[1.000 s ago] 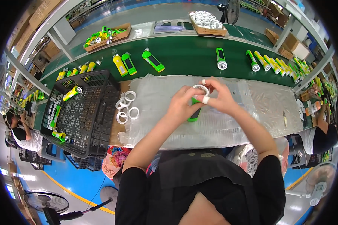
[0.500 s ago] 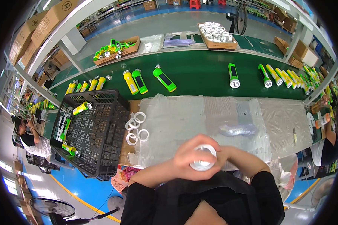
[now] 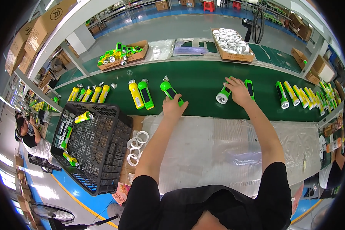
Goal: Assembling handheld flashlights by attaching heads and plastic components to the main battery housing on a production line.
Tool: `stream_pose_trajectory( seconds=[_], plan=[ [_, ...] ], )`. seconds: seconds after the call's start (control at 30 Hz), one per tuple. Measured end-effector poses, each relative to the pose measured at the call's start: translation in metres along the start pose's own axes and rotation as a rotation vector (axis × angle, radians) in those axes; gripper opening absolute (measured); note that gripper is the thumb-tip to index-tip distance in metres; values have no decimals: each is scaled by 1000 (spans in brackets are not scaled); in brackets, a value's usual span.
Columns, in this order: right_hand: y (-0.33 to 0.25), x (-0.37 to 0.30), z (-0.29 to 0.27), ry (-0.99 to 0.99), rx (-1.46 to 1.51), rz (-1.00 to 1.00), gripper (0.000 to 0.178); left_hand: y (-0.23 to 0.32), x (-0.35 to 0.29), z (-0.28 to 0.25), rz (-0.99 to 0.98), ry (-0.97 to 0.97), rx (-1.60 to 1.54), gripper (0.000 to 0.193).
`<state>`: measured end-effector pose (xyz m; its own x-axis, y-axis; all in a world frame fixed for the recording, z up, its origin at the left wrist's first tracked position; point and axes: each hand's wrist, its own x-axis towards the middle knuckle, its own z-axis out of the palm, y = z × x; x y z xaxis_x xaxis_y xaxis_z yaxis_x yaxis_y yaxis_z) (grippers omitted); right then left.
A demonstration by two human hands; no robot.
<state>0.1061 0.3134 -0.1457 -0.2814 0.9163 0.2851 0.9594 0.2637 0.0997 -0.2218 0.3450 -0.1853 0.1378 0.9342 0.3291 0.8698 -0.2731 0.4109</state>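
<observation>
My left hand [image 3: 174, 107] reaches onto the green belt, its thumb and fingers around the lower end of a green flashlight [image 3: 166, 87] with a dark panel; its bare silver head points away. Farther right, my right hand [image 3: 237, 91] grips a green flashlight [image 3: 222, 96] that has a white ring around its lens, lens end toward me. Beside that hand lies another green flashlight [image 3: 249, 86], partly covered by my fingers. Left of my left hand a yellow flashlight [image 3: 135, 94] and a green flashlight [image 3: 146, 95] lie side by side, bare heads away from me.
A black crate [image 3: 99, 143] with several flashlights stands at left, loose white rings [image 3: 134, 145] beside it. Across the belt sit a carton of white rings [image 3: 234, 56] and a carton of green and yellow parts [image 3: 124, 60]. Ringed flashlights [image 3: 295, 94] line the belt's right end.
My hands were together near my body around a white-ringed piece. They have parted and reached forward to the belt, the right onto a ringed flashlight, the left onto an unringed one.
</observation>
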Motion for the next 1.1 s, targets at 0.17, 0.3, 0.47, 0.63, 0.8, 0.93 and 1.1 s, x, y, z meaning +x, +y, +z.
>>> stream_pose_trajectory(
  seconds=[0.17, 0.3, 0.47, 0.63, 0.8, 0.93, 1.1],
  plan=[
    [-72, -32, -8, 299, 778, 91, 20, 7, -17, -6, -150, -142, -630, 38],
    [-129, -65, -20, -80, 1493, 597, 57, 58, -101, -42, 178, -220, -944, 30],
    [-191, -127, -79, 80, 2089, 735, 44, 75, -194, -97, 407, -324, -691, 39],
    [-226, -186, -97, -132, 2219, 452, 41, 70, -185, -84, 268, -229, -1050, 38],
    [-242, -216, -111, -358, 2176, 218, 65, 91, -199, -90, 276, -605, -1467, 44],
    [-244, -224, -114, -302, 1970, 242, 59, 82, -198, -110, 450, -557, -1253, 42],
    [-252, -228, -106, -256, 1911, 272, 46, 96, -194, -149, 934, -536, -723, 55]
  ],
)
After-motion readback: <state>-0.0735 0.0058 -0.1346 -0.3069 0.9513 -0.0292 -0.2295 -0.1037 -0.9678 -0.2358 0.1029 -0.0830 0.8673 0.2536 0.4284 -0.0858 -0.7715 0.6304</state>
